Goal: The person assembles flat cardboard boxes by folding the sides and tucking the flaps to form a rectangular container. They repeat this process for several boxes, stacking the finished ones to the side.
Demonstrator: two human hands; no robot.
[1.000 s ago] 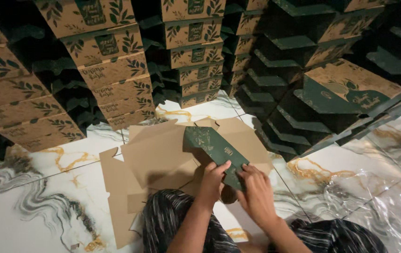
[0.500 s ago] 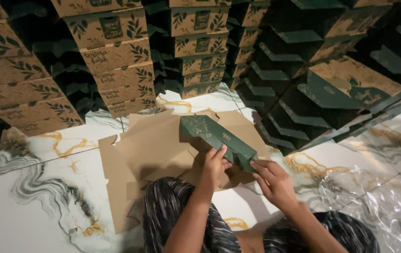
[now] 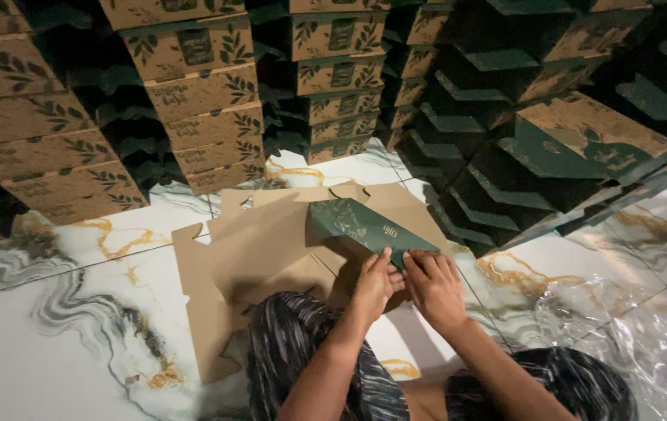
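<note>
A flat brown cardboard box blank [image 3: 255, 257] lies unfolded on the marble floor in front of my knees. One of its panels, dark green [image 3: 360, 226] with a leaf pattern, is folded up and over. My left hand [image 3: 374, 287] presses on the near end of that green panel with its fingers bent. My right hand [image 3: 435, 288] sits right beside it, fingers on the same near edge. Both hands grip the panel's near corner together.
Stacks of folded brown and green boxes [image 3: 193, 93] rise at the back left and centre. Leaning rows of dark green boxes [image 3: 583, 140] fill the right. Crumpled clear plastic wrap [image 3: 629, 335] lies on the white marble floor [image 3: 60, 343] at the right.
My right hand has moved in from the right and joined my left hand on the green panel's near edge. The panel has been pressed lower over the blank.
</note>
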